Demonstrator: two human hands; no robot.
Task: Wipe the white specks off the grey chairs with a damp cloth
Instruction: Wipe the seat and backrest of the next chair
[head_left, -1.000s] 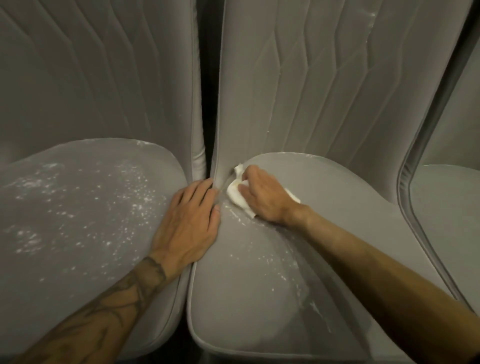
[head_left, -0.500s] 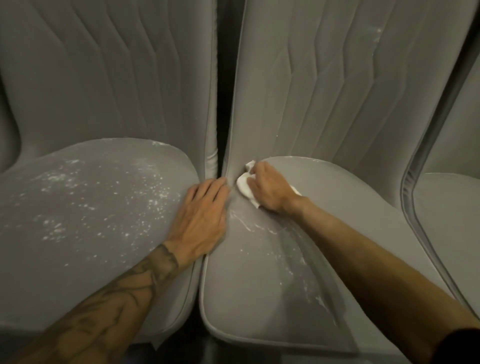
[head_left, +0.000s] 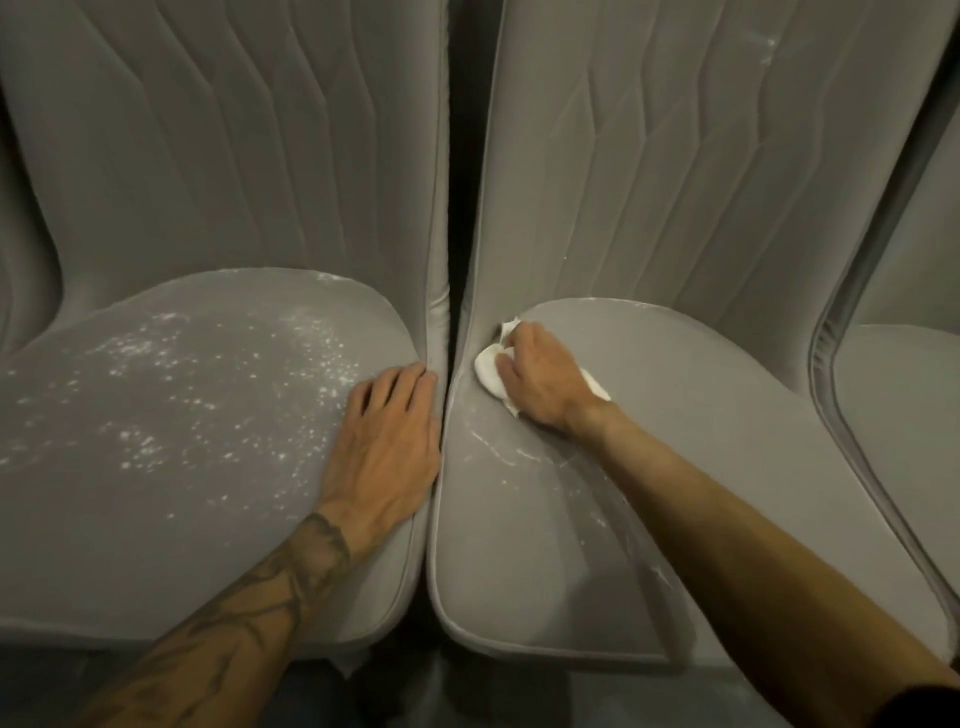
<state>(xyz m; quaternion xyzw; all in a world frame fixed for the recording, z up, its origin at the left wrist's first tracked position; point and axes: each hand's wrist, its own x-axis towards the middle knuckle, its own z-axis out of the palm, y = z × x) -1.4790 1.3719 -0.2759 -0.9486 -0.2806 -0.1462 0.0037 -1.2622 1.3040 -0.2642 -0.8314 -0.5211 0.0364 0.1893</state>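
Two grey upholstered chairs stand side by side. The left chair's seat (head_left: 156, 493) is covered in white specks (head_left: 171, 374). The middle chair's seat (head_left: 753, 441) shows white smears (head_left: 498, 447) near its left edge. My right hand (head_left: 540, 379) grips a crumpled white cloth (head_left: 488, 369) and presses it into the back left corner of the middle seat. My left hand (head_left: 384, 441) lies flat with straight fingers on the right edge of the left seat, beside the gap between the chairs.
A third grey chair (head_left: 893, 415) shows at the right edge, its seat close to the middle chair. A narrow dark gap (head_left: 457, 208) runs between the two quilted backrests. Dark floor (head_left: 415, 696) lies below the seat fronts.
My right hand with the cloth has slid a little further back into the seat's corner. My left hand stays pressed in the same spot. The view has shifted slightly left.
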